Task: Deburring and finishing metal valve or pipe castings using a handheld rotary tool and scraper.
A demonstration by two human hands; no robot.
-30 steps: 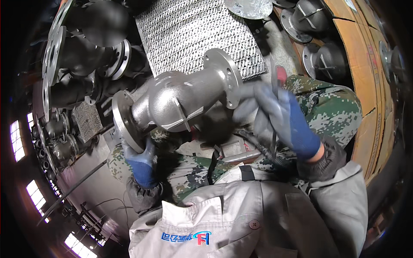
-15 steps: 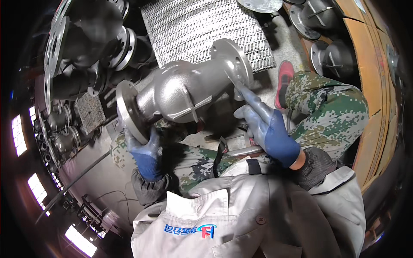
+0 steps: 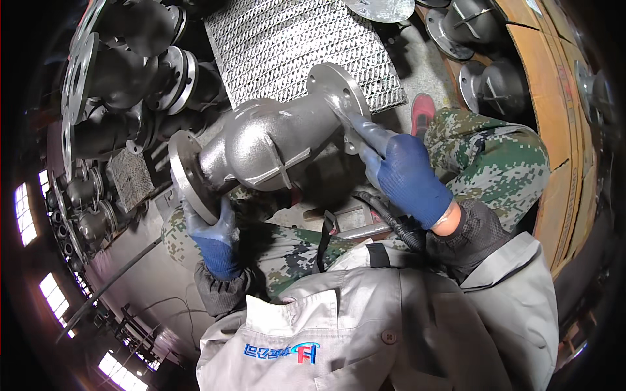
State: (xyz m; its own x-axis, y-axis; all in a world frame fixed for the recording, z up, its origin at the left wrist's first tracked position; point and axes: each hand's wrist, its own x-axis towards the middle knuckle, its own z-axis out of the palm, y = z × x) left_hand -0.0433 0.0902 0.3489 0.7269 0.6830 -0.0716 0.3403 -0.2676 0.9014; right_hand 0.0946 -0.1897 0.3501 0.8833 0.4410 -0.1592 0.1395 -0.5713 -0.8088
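Note:
A grey cast-metal valve body with a round bulge and a flange at each end lies slanted in front of me, its right end farther away. My left hand, in a blue glove with a grey coated palm, is closed round the lower edge of the left flange. On the other side my right hand, gloved alike, is closed at the neck just behind the right flange. Some of its fingertips are hidden by the casting.
A ridged metal plate lies beyond the casting. More flanged castings are stacked at the left, others at the right beside cardboard. A black hose runs below my right wrist, near my camouflage-clad legs.
My right hand has moved up and inward from a spread pose, closing on the neck by the right flange. The left hand keeps its hold. The whole view has shifted slightly.

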